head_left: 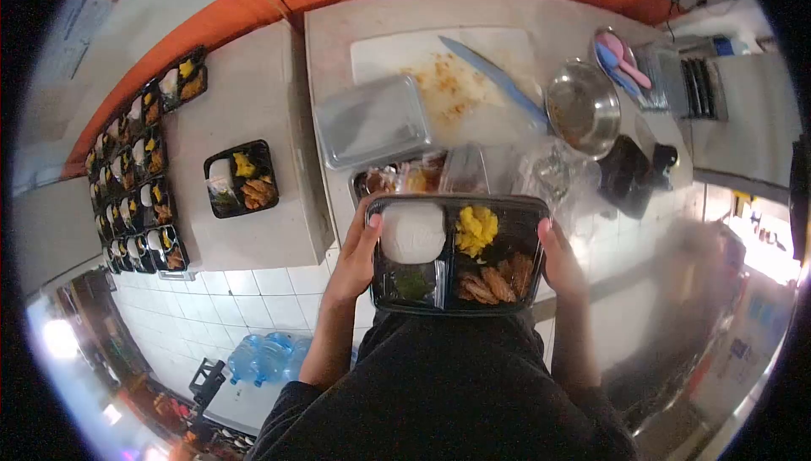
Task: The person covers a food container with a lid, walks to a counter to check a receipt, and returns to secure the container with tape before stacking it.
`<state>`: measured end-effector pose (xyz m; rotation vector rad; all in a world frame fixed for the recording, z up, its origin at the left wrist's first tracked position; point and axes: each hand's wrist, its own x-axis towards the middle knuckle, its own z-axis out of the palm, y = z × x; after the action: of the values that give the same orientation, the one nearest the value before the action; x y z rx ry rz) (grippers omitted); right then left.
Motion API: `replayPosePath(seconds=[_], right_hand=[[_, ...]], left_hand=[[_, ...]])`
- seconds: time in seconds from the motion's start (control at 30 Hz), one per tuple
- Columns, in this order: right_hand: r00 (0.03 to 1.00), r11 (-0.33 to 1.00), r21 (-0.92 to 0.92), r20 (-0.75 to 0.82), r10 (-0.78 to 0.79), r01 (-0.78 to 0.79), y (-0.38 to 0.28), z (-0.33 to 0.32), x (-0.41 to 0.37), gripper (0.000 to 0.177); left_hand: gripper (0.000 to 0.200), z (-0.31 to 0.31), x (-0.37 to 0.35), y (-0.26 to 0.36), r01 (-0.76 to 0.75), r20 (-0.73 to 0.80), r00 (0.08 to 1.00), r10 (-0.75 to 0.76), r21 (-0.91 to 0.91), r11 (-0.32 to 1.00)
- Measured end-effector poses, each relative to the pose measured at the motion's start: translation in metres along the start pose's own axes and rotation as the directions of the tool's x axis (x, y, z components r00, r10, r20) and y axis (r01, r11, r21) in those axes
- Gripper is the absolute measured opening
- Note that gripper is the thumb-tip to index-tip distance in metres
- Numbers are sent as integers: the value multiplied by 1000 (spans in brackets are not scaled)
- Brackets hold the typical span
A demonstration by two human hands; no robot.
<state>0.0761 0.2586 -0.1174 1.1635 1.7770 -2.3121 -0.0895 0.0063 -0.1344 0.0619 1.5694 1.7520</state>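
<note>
Between my two hands is a black compartment meal box [450,292], held level in front of my chest. My left hand [353,258] grips its left end, thumb on the rim; my right hand [561,260] grips the right end the same way. Inside lie a white rice mound [413,234], yellow scrambled egg [476,229], browned sliced meat [498,281] and a small bag of something green [409,283]. The box seems to have a clear lid. Just behind it, partly hidden, a food tray [365,182] and clear plastic lids [465,169] rest on the counter.
On the left counter sit one filled box [242,179] and stacked filled boxes [135,182]. A clear tub [376,123], cutting board [380,51], blue knife [498,76], metal bowl [583,108] and black container [625,175] occupy the main counter. Blue water bottles [269,358] stand below left.
</note>
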Motion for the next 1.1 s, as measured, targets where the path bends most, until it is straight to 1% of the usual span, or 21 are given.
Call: replayPosePath(seconds=[0.03,0.07,0.2,0.3,0.33,0.37,0.47,0.5,0.53,0.57,0.6,0.67,0.8,0.87,0.9,0.93,0.97,1.0,1.03,1.07,1.1], right_hand=[[995,993,-82,54,-84,88,-17,8,-6,52],[987,973,-170,0,-159,157,-23,13,-11,43],[988,980,-138,-43,-148,141,-14,8,-25,31],[990,989,-52,34,-135,137,-16,4,-33,29],[985,976,-135,45,-168,173,-15,-2,-35,28],[984,976,-131,52,-168,174,-15,1,-38,28],[950,931,-191,68,-304,311,-26,5,-49,28],[949,930,-189,70,-308,316,-26,1,-50,28],[966,958,-148,126,-227,245,-25,-5,-51,26],[973,980,-115,181,-142,164,-25,-9,-55,25],[973,980,-115,181,-141,163,-26,-8,-56,25],[975,945,-278,182,-127,175,-30,-7,-56,22],[976,954,-248,176,-126,167,-16,-5,-49,22],[968,922,-324,200,-152,212,-12,-8,-46,22],[967,921,-324,202,-154,214,-18,-4,-45,22],[962,873,-422,218,-162,243,-28,3,-46,22],[957,813,-515,235,-170,271,-34,7,-46,22],[957,813,-515,235,-172,272,-35,7,-43,22],[905,754,-520,349,-242,402,-35,6,-41,23],[835,682,-508,461,-301,526,-36,5,-38,23],[835,683,-507,460,-301,526,-41,6,-36,23]], left_hand=[[45,1,-7,-6,18,8,1000,-18,5,1000],[43,-1,-14,-13,23,54,998,-22,-20,1000],[40,-7,-29,-19,3,143,990,4,-49,999],[37,12,-34,-3,-78,112,990,80,-20,997],[35,18,-40,8,-46,30,999,43,101,994],[35,15,-42,5,-47,22,999,45,105,993],[35,10,-46,0,-108,115,988,100,67,992],[36,12,-48,5,-28,168,985,45,-100,995],[37,13,-50,7,65,229,973,-4,-261,963],[37,14,-51,5,68,231,973,-5,-265,962],[37,12,-50,3,39,244,970,25,-256,966],[38,11,-52,1,10,253,966,55,-251,968],[39,7,-57,-5,5,199,980,12,-83,997],[40,11,-61,-6,25,159,987,-23,-11,1000],[37,19,-62,-4,-47,63,997,46,11,999],[35,23,-64,-4,-114,-32,993,116,41,993],[35,20,-64,-4,-116,-33,993,117,42,992],[29,15,-63,-3,-166,59,985,162,71,984],[23,10,-63,-3,-216,151,968,200,96,972],[23,6,-62,-3,-216,152,968,201,96,972],[22,1,-61,-2,-196,182,969,165,165,967]])
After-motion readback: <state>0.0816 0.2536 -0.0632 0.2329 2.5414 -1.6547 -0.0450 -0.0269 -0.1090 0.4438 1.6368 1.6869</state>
